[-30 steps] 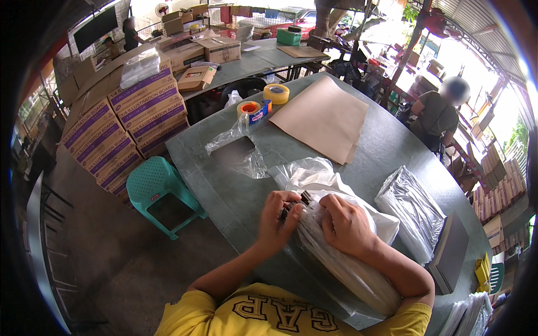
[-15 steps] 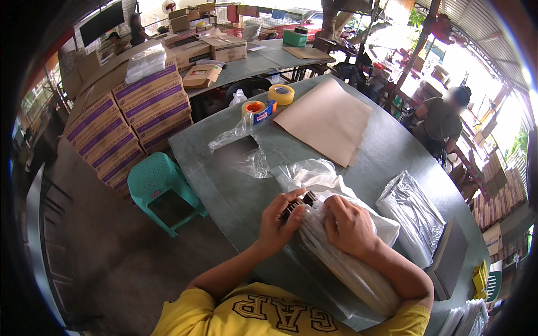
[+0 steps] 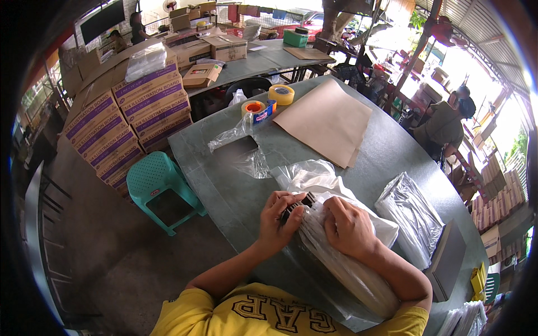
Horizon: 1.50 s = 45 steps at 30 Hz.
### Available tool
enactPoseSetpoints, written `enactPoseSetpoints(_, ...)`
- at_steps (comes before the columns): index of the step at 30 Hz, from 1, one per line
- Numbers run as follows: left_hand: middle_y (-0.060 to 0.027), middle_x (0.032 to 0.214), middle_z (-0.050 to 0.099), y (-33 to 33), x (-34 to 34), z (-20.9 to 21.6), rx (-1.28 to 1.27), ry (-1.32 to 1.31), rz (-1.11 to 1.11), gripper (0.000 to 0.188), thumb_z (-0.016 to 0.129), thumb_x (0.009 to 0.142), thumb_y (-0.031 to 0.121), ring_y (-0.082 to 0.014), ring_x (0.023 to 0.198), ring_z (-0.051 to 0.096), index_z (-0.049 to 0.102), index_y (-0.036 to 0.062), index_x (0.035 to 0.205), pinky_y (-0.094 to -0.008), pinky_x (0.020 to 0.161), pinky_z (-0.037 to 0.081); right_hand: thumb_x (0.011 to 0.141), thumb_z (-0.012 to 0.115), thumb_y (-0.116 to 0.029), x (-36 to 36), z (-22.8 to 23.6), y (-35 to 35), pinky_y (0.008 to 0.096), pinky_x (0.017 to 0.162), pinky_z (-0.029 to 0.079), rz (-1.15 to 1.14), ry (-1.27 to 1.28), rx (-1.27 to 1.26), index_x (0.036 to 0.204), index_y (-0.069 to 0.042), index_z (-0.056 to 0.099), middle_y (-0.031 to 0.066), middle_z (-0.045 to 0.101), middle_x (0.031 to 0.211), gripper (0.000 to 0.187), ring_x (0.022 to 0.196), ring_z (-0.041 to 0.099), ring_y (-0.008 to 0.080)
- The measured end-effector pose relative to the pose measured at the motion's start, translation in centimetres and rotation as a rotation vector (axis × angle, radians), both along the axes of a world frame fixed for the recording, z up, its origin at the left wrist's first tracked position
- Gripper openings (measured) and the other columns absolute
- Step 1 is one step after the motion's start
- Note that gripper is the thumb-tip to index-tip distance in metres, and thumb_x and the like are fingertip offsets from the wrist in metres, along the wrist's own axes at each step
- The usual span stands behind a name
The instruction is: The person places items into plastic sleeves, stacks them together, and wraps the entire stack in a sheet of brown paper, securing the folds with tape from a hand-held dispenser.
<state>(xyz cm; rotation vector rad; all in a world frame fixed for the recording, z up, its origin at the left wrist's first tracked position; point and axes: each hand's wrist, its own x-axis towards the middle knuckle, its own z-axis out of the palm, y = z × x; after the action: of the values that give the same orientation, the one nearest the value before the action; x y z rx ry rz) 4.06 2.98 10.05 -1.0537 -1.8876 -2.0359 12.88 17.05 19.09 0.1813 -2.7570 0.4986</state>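
My left hand is closed around one end of a small stack of dark, thin pieces with pale edges; their kind cannot be made out. Close beside it, my right hand pinches the edge of a clear plastic bag between bent fingers. This bag lies in long folds under my right forearm. A whitish plastic sheet is bunched just beyond both hands.
Brown paper sheets, tape rolls and a dark phone-like slab lie farther back. Right of my arm are stacked clear plastic sleeves and dark boards. A teal stool and stacked cartons stand left.
Both my hands stay almost in place, still closed on the same things. At the far right, a co-worker has bent over and shifted slightly to the right.
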Motion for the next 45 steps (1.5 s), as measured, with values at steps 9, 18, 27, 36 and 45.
enactPoseSetpoints(9, -0.0078, 0.097, 0.052, 0.3, 0.0, -0.9, 0.123, -0.142, -0.111, 0.020, 0.055, 0.086, 0.015, -0.0101, 0.084, 0.048, 0.052, -0.0003, 0.098, -0.0238, 0.074, 0.040, 0.073, 0.054, -0.007, 0.0, 0.1, -0.2, 0.0412, 0.060, 0.046, 0.003, -0.015, -0.007, 0.088, -0.003, 0.047, 0.0132, 0.054, 0.077, 0.017, 0.070, 0.058, 0.0312)
enactPoseSetpoints(18, -0.0085, 0.090, 0.054, 0.1, 0.3, -0.2, 0.084, -0.249, -0.123, 0.020, 0.060, 0.083, 0.014, -0.0124, 0.078, 0.051, 0.054, -0.0003, 0.094, -0.0236, 0.070, 0.042, 0.072, 0.054, -0.007, 0.1, 0.1, -0.2, 0.0412, 0.059, 0.046, 0.004, -0.016, -0.005, 0.088, -0.003, 0.047, 0.0132, 0.054, 0.076, 0.018, 0.071, 0.058, 0.0312)
enactPoseSetpoints(27, -0.0080, 0.089, 0.053, 0.2, -1.0, -0.4, 0.011, 0.110, 0.064, 0.021, 0.060, 0.083, 0.016, -0.0121, 0.081, 0.050, 0.054, 0.0004, 0.096, -0.0230, 0.072, 0.041, 0.072, 0.054, -0.006, 0.0, 0.2, -0.4, 0.0410, 0.060, 0.046, 0.003, -0.017, -0.013, 0.087, -0.003, 0.047, 0.0132, 0.054, 0.075, 0.017, 0.070, 0.058, 0.0312)
enactPoseSetpoints(36, -0.0102, 0.092, 0.056, -0.3, -0.2, 0.7, 0.012, -0.127, -0.094, 0.026, 0.057, 0.085, 0.020, -0.0156, 0.085, 0.053, 0.057, -0.0004, 0.100, -0.0264, 0.077, 0.041, 0.072, 0.053, -0.006, 0.0, 0.2, -0.4, 0.0412, 0.060, 0.046, 0.002, -0.016, -0.019, 0.088, -0.003, 0.047, 0.0138, 0.054, 0.076, 0.017, 0.070, 0.058, 0.0322)
enactPoseSetpoints(45, -0.0093, 0.094, 0.056, -0.1, 0.3, 0.7, 0.056, -0.235, -0.126, 0.025, 0.055, 0.086, 0.020, -0.0146, 0.086, 0.052, 0.058, -0.0011, 0.100, -0.0256, 0.077, 0.041, 0.073, 0.053, -0.006, 0.1, 0.2, -0.2, 0.0412, 0.061, 0.047, 0.007, -0.025, -0.018, 0.088, -0.004, 0.047, 0.0139, 0.055, 0.078, 0.017, 0.071, 0.058, 0.0320)
